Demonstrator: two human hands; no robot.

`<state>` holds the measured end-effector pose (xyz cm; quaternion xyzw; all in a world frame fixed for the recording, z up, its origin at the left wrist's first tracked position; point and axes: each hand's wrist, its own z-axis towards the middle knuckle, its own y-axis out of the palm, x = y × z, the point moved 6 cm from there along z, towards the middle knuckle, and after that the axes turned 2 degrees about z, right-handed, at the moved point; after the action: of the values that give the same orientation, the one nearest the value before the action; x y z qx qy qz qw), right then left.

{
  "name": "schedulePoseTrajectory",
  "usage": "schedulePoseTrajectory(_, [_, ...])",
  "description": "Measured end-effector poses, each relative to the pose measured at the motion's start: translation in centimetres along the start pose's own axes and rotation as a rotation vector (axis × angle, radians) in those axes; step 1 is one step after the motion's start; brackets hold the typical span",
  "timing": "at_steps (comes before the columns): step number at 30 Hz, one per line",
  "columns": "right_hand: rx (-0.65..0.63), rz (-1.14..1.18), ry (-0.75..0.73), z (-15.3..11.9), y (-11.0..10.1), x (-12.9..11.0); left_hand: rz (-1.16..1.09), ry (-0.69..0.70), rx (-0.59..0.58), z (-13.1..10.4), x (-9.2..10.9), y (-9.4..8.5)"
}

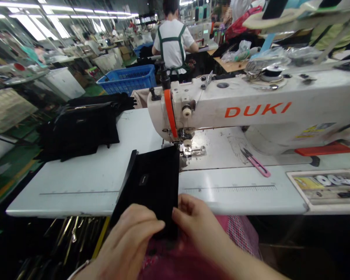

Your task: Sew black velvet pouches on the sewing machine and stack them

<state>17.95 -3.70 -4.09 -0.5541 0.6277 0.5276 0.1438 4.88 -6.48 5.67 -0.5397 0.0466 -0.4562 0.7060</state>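
A black fabric panel with a small label lies on the front of the sewing table, its far right corner at the presser foot of the sewing machine. My left hand is closed on the panel's near part, thumb on top and the other fingertips hidden. At the near right edge, my right hand pinches the same panel between thumb and fingers. The panel's near end hangs over the table edge toward my lap.
A pile of black fabric pieces lies on the table's left. Pink thread snips rest right of the needle, near a tray of small parts. Zippered pieces hang below left. Behind stand a blue crate and a co-worker.
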Motion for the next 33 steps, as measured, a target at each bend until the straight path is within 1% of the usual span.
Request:
schedulePoseTrajectory(2, [0.022,-0.015,0.073,-2.2,-0.5,2.1,0.045,0.036,-0.18,-1.0,0.3,2.0])
schedulePoseTrajectory(3, [0.041,-0.022,0.099,-3.0,-0.8,2.9,0.068,0.046,-0.241,-1.4,0.4,2.9])
schedulePoseTrajectory(5, [0.073,-0.035,0.125,-4.0,-1.4,4.2,0.096,0.064,-0.299,-2.0,0.4,4.2])
schedulePoseTrajectory(7, [0.079,-0.035,0.135,-4.3,-1.8,5.0,0.119,0.084,-0.302,-2.1,0.4,5.0])
schedulePoseTrajectory(10, [0.081,-0.017,0.142,-4.3,-1.9,5.5,0.135,0.111,-0.292,-2.0,0.4,5.5])
schedulePoseTrajectory(15, [0.072,0.005,0.14,-4.7,-1.8,5.6,0.106,0.101,-0.219,-1.9,0.3,5.1])
schedulePoseTrajectory(20, [0.046,0.056,0.159,-4.8,-1.8,5.9,0.078,0.117,-0.215,-2.6,0.2,5.4])
schedulePoseTrajectory(23, [0.032,0.073,0.168,-4.8,-1.8,6.1,0.105,0.118,-0.177,-2.5,0.2,5.4])
schedulePoseTrajectory(25, [0.007,0.045,0.181,-5.1,-1.8,6.3,0.115,0.141,-0.149,-2.4,0.4,5.3])
schedulePoseTrajectory(26, [0.002,-0.016,0.158,-5.2,-1.9,6.2,0.11,0.159,-0.135,-2.3,0.5,5.2])
schedulePoseTrajectory(27, [0.01,-0.122,0.09,-5.3,-2.2,5.8,0.101,0.173,-0.119,-2.3,0.6,5.1])
schedulePoseTrajectory(28, [0.037,-0.272,-0.035,-5.4,-2.5,4.9,0.088,0.181,-0.108,-2.3,0.6,5.1])
schedulePoseTrajectory(29, [0.076,-0.452,-0.214,-5.6,-2.7,3.6,0.073,0.18,-0.104,-2.4,0.7,5.0])
schedulePoseTrajectory(31, [0.15,-0.832,-0.662,-6.4,-2.3,0.8,0.062,0.158,-0.115,-2.4,0.7,5.0])
schedulePoseTrajectory(32, [0.157,-0.989,-0.871,-6.9,-1.8,-0.3,0.065,0.147,-0.135,-2.4,0.8,5.0])
schedulePoseTrajectory(33, [0.14,-1.115,-1.039,-7.2,-1.3,-1.0,0.071,0.141,-0.161,-2.2,0.8,5.0])
